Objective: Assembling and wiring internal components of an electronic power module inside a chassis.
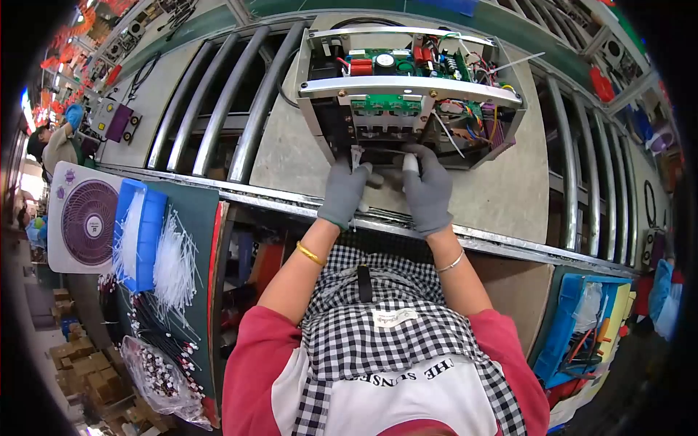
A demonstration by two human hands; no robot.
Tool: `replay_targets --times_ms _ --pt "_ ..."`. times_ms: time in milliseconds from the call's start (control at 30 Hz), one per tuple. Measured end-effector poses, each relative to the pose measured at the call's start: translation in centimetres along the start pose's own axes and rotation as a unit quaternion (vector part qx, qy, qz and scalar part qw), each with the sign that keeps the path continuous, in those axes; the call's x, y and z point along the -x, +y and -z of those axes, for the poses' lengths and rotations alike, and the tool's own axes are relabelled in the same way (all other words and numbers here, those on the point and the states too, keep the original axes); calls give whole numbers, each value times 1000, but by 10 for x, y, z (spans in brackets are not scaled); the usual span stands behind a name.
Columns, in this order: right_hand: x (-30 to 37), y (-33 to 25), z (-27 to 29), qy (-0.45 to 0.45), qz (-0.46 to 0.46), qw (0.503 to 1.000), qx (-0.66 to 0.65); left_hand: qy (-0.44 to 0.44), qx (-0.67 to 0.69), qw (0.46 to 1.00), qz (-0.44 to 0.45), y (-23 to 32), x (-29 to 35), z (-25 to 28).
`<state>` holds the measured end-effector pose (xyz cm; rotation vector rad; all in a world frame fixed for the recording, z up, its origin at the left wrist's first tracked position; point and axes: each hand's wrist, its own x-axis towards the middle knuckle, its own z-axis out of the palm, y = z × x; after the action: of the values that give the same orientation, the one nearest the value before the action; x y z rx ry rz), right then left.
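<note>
An open metal-framed electronics chassis [411,91], with green circuit boards and loose wires, stands on the board in front of me. My left hand [344,192], in a grey glove, is at its near lower edge, fingers closed around a small white piece [356,155] whose exact kind I cannot make out. To its right, my right hand [427,190], gloved with white fingertips, is curled at the same edge. A thin wire [385,151] runs between the two hands and meets the right fingers. Parts of the fingertips are hidden under the chassis. White cable ties [448,134] stick out from its wiring.
Metal rollers [251,102] flank the board on both sides. At left are a blue bin [136,236], loose white cable ties [174,265], bundled black cables [156,330] and a purple fan [90,221]. A blue tray [563,338] with tools stands at right.
</note>
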<state>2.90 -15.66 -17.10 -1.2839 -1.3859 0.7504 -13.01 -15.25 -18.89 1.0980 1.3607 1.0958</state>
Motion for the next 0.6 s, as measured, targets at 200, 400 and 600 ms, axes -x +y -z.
replay_targets --times_ms 200,400,600 --pt "-8 10 -18 -26 42 992 117 12 -2 999 50 9 1 0" --pt "-8 21 -27 0 83 991 102 -5 -140 990 33 11 -5 7" --pt "-7 20 -27 -19 86 990 113 31 -473 878 -61 16 -6 17"
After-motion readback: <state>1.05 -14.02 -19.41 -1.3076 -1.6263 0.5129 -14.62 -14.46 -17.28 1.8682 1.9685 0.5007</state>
